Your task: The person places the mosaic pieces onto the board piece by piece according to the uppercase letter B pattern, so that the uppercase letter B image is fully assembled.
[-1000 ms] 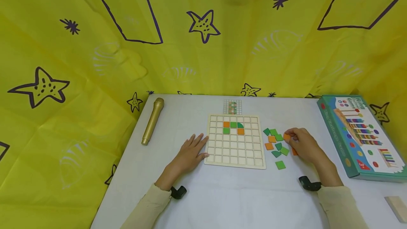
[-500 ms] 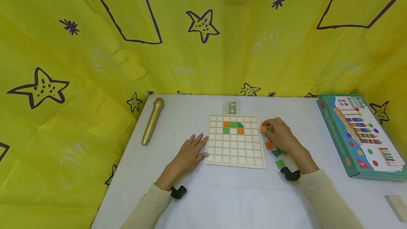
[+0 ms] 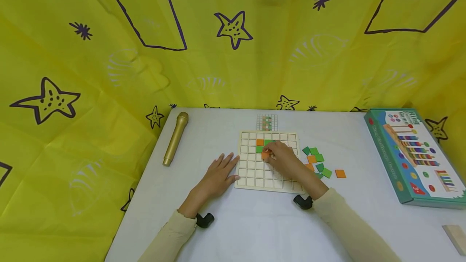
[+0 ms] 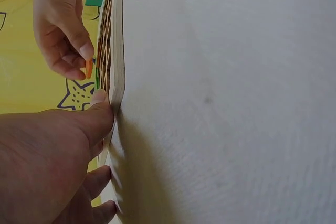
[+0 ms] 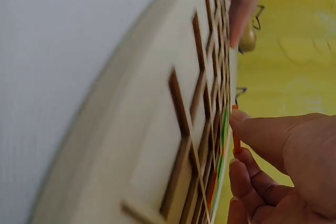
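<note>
A wooden grid board (image 3: 255,176) lies on the table, with an orange tile (image 3: 260,142) and a green tile (image 3: 259,149) set in its upper cells. The right hand (image 3: 284,160) is over the board, pinching an orange tile (image 3: 265,156) between thumb and fingers; in the right wrist view that tile (image 5: 236,129) stands on edge just off the grid. The left hand (image 3: 217,176) rests flat with spread fingers at the board's left edge, its thumb (image 4: 100,103) touching the rim. Other set tiles are partly hidden by the right hand.
Right of the board lie several loose green and orange tiles (image 3: 326,173). A small pattern card (image 3: 267,122) is behind the board. A gold microphone (image 3: 175,138) stands off left; a game box (image 3: 415,157) and a wooden piece (image 3: 455,237) are right.
The right hand has moved left from the loose tiles to over the board, carrying the orange tile. The left hand has stayed at the board's edge.
</note>
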`<state>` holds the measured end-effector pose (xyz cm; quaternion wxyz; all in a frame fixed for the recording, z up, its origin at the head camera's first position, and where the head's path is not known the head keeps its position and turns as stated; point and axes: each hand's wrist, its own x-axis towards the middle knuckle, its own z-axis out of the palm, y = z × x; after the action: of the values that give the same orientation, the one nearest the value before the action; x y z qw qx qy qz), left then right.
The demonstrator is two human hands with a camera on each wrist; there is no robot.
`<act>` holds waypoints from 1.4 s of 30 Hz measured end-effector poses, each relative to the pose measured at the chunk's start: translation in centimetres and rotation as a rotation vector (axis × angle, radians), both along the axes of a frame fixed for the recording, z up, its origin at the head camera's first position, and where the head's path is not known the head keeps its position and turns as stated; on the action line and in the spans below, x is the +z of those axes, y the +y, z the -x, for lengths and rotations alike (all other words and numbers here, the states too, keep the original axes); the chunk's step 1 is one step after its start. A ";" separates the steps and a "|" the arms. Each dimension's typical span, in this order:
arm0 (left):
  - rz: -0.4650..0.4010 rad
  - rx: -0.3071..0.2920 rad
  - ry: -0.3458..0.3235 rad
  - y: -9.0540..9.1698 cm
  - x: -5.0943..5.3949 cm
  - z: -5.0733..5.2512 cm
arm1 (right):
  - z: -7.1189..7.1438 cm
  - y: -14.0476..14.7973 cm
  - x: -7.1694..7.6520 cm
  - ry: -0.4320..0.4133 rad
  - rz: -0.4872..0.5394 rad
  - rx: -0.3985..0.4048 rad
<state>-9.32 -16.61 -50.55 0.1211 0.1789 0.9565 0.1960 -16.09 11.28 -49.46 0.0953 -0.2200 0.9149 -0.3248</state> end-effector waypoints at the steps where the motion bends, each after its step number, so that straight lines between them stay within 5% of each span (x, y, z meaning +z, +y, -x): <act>1: 0.001 0.000 0.000 0.0 0.0 0.0 | -0.1 -0.4 -0.1 0.015 -0.006 0.012; 10: -0.010 -0.012 0.003 -0.1 0.1 0.0 | -0.4 -2.0 -0.5 0.152 -0.056 0.033; 33: 0.003 -0.005 0.008 -0.2 -0.1 0.1 | -0.4 -2.3 -0.4 0.139 -0.083 0.035; 42: 0.003 -0.012 0.007 -0.2 -0.3 0.3 | 0.8 1.8 0.2 0.075 -0.073 -0.054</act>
<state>-9.57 -16.82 -50.87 0.1191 0.1853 0.9561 0.1932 -16.86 13.05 -49.21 0.0602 -0.2036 0.9347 -0.2852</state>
